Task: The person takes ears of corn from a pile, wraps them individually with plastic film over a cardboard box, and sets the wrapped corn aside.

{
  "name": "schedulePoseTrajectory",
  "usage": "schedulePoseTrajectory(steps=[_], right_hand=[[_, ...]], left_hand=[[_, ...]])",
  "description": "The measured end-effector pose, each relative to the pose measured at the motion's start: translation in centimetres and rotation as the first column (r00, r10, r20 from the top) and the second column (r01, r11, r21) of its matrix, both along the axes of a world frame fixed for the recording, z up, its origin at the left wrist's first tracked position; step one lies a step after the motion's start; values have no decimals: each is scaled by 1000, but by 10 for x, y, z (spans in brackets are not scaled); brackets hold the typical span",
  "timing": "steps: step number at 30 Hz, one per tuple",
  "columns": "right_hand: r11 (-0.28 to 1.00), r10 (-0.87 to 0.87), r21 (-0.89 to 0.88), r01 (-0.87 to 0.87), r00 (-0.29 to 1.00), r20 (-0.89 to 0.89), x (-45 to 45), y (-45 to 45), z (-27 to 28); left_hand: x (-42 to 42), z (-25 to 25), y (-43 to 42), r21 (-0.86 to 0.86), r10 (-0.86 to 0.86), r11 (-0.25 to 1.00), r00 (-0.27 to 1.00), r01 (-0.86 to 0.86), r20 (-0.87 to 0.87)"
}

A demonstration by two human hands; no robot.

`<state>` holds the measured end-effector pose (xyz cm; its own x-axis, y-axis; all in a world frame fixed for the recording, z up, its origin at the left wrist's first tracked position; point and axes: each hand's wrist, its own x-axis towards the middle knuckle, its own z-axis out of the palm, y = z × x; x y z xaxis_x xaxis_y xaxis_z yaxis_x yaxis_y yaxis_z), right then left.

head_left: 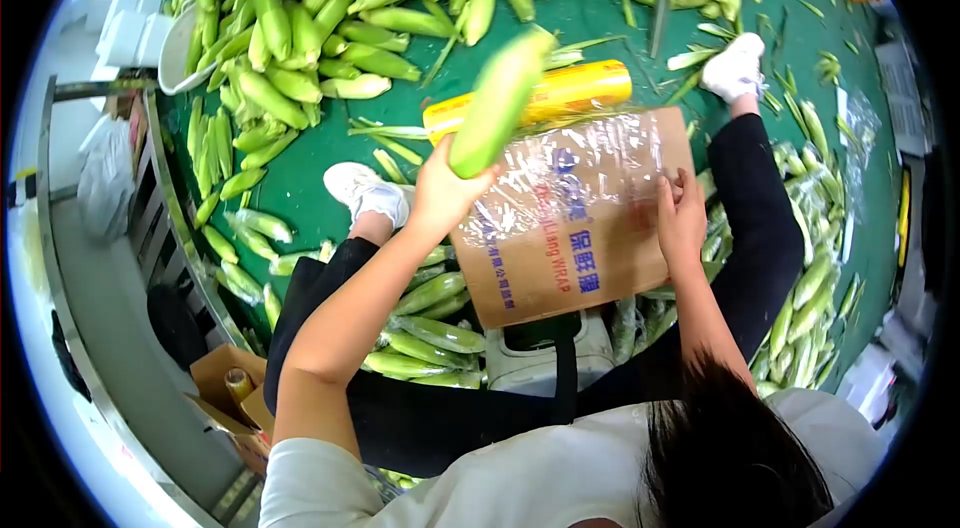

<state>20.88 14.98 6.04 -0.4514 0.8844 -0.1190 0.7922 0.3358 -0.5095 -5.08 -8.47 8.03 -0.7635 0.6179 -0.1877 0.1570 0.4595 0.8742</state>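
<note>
My left hand (pixel 455 188) is wrapped round the lower end of an ear of corn (pixel 500 103) in its green husk, raised over the cardboard and a little blurred. A sheet of cardboard (pixel 530 268) with blue and red print lies across in front of me, clear plastic film (pixel 610 153) spread over its far part. Behind it sits a yellow roll of plastic wrap (pixel 590 88). At the cardboard's right edge, my right hand (pixel 682 218) rests with its fingers bent and slightly apart, touching the film's edge; no object shows in it.
A big heap of unwrapped corn (pixel 350 8) covers the far floor. Film-wrapped ears (pixel 430 333) lie beneath my legs, with another pile of corn (pixel 805 298) at right. A metal rack (pixel 150 228) and an open carton (pixel 225 393) stand at left. A knife (pixel 659 23) lies beyond the roll.
</note>
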Motion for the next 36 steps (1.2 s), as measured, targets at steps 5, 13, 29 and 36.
schedulePoseTrajectory(steps=[5, 13, 29, 36], right_hand=[[991, 115, -96, -88, 938, 327, 7, 11, -20], [819, -210, -486, -305, 629, -749, -22, 8, 19], [382, 910, 230, -895, 408, 73, -101, 4, 4], [399, 913, 123, -908, 407, 42, -48, -8, 8]], left_hand=[[45, -8, 30, -324, -345, 912, 899, 253, -269], [49, -28, 20, -571, -528, 785, 742, 240, -413], [57, -73, -54, -226, -254, 966, 604, 124, -756], [35, -9, -100, -226, -607, 789, 666, 571, -434]])
